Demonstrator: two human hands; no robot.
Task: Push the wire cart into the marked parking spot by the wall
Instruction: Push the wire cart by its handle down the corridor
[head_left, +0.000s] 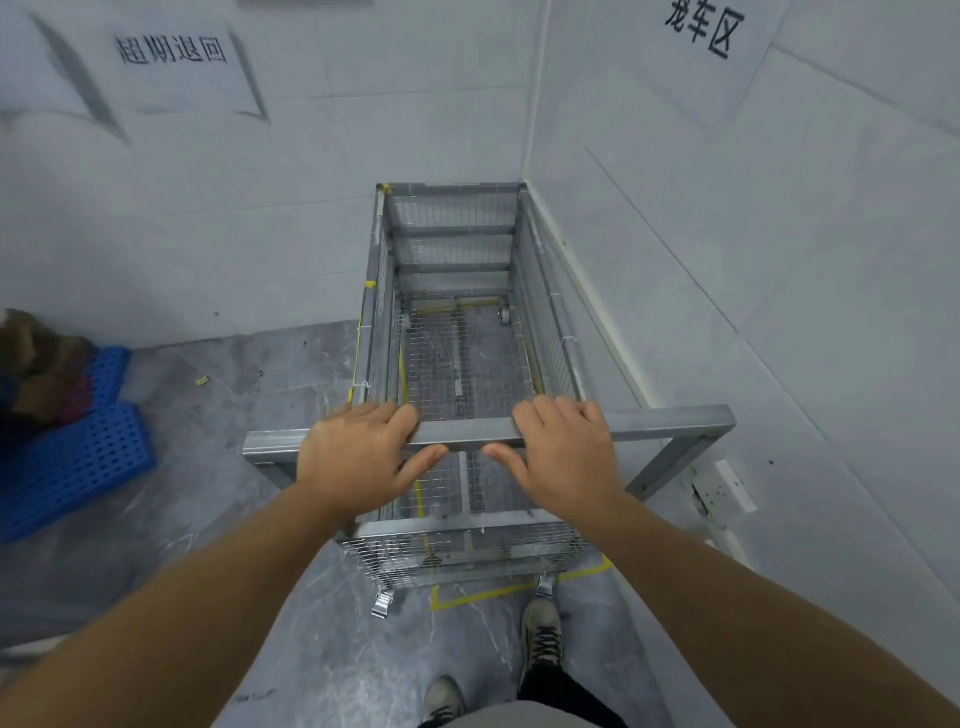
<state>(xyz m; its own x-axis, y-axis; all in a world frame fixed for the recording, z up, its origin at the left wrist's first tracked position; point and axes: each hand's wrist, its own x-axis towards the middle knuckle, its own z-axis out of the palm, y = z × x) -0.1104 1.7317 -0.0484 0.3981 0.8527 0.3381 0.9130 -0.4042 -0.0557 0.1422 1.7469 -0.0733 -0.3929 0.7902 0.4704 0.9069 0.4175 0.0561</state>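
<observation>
- Head view: my left hand (358, 462) is closed around the handle (467, 434) of the cart (457, 364), fingers over the top of the bar and the thumb under it.
- My right hand (563, 457) grips the same bar just beside the left one, in the same way, with the thumb tips pointing to each other.
- The handle is a grey metal bar that goes wider than the cart body on both sides.
- The cart is an empty wire-mesh basket with a metal frame. It stands in the corner, its far end close to the back wall (260, 208) and its right side along the right wall (779, 260).
- Yellow tape (483, 595) marks the floor. I see a line under the near end of the cart and more lines through the mesh bottom. The near casters (383, 605) stand about on this near line; I cannot tell if they are inside it.
- My shoes (543, 634) are on the grey floor just behind the cart.
- Blue pallets (72, 457) lie on the floor at the left, well apart from the cart.
- A socket (732, 486) is low on the right wall, near the right end of the handle.
</observation>
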